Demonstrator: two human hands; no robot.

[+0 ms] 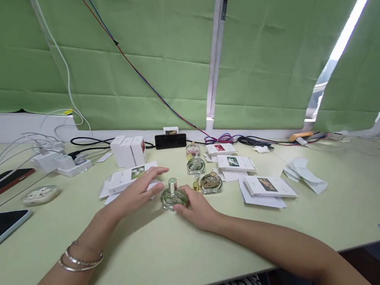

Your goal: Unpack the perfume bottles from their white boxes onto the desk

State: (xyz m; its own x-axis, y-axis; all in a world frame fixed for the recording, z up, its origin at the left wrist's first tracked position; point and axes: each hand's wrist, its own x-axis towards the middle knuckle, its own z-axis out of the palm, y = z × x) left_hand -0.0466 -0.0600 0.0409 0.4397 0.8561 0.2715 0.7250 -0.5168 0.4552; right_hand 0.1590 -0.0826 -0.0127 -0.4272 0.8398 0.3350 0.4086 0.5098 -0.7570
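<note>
My right hand grips the side of a round glass perfume bottle with a pale green cap, which stands upright on the table. To its left, my left hand hovers with fingers stretched out, apart from the bottle. Beneath and behind that hand lies a flattened white box with a green-and-white flower picture, on top of some papers. Beyond my right hand stand more perfume bottles: one with dark print, a greenish one and a pinkish one.
Flattened boxes lie on the right, one with a brown picture. Crumpled paper is farther right. White upright boxes and a propped phone stand at the back. A power strip with cables and another phone are left.
</note>
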